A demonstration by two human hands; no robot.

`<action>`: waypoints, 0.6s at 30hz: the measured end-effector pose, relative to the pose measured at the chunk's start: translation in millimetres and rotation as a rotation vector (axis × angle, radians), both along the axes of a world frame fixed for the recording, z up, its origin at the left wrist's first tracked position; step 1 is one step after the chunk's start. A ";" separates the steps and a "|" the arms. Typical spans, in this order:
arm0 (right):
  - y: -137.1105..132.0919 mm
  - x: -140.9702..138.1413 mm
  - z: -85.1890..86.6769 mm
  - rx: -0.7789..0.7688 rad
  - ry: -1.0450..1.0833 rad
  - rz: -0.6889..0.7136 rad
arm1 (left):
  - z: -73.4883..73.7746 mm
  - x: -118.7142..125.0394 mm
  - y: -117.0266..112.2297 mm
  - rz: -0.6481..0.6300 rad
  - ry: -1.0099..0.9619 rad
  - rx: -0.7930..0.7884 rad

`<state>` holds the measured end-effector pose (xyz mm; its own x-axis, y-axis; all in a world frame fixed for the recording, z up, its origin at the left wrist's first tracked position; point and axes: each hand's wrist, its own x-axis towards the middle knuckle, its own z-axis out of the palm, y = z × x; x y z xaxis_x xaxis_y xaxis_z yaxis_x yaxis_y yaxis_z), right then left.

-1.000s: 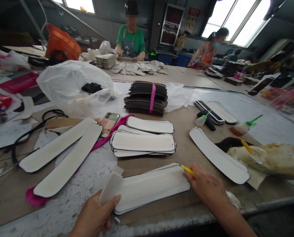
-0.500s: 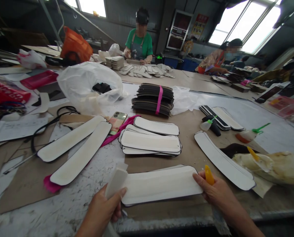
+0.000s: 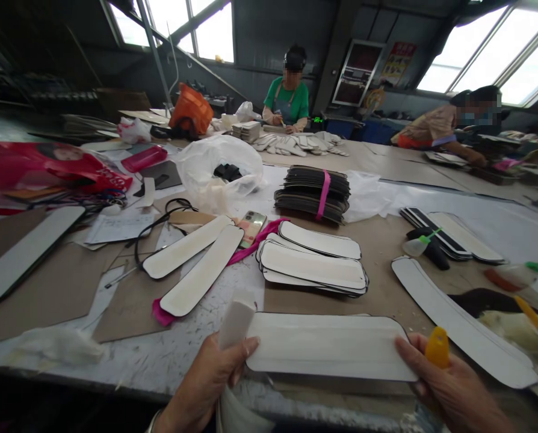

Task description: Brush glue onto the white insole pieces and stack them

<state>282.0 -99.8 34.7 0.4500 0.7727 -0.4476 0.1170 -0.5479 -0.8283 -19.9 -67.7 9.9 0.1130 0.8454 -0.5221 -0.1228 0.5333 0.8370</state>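
My left hand (image 3: pixel 210 379) is closed, its thumb on the left end of a long white panel (image 3: pixel 327 346) with rounded corners and a dark edge. A pale flexible strip (image 3: pixel 238 319) also passes through that hand and hangs below it. My right hand (image 3: pixel 454 373) pinches the panel's right end. It also grips a tool with a yellow handle (image 3: pixel 437 346), whose lower end is blurred. The panel is held nearly level over the table's front edge. Beyond it lies a pile of similar white panels (image 3: pixel 314 264).
Two panels (image 3: pixel 201 270) overlap at left near a phone (image 3: pixel 253 225). A black stack (image 3: pixel 312 192) tied with a pink band stands behind. Curved panels (image 3: pixel 463 319), a green-tipped bottle (image 3: pixel 416 245) and another yellow handle (image 3: pixel 531 313) lie right. Two co-workers (image 3: pixel 291 99) sit farther back.
The view has turned to the left, so table things appear farther right. Both hands still hold the panel, which now lies a little more level in view.
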 end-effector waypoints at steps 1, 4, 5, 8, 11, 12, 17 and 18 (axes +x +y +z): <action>-0.6 -1.8 0.1 0.005 0.028 -0.002 | 1.2 -1.4 -0.6 -0.005 -0.022 -0.009; -2.6 -6.8 -0.4 0.024 0.152 -0.024 | 5.2 -4.5 -2.4 0.023 -0.142 -0.074; -3.1 -8.0 -1.0 0.033 0.202 -0.032 | 6.2 -4.9 -3.0 0.040 -0.201 -0.106; -3.6 -10.8 -2.7 0.053 0.332 -0.050 | 7.1 -4.3 -4.5 0.074 -0.351 -0.193; -2.5 -12.5 -2.3 0.065 0.357 -0.061 | 4.1 -2.6 -5.1 0.072 -0.331 -0.189; -2.0 -12.7 -1.6 0.068 0.340 -0.067 | 2.5 -2.2 -5.0 0.066 -0.278 -0.176; 0.3 -10.7 -0.2 0.084 0.224 -0.051 | -6.9 -0.6 -1.4 0.029 0.044 -0.117; 0.6 -10.2 -0.8 0.083 0.207 -0.034 | -8.3 0.1 -0.4 0.020 0.072 -0.112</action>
<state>271.8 -99.1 34.0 0.3818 0.7967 -0.4685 -0.0776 -0.4775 -0.8752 -19.7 -68.2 1.6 0.0555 0.7832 -0.6193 -0.0763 0.6218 0.7794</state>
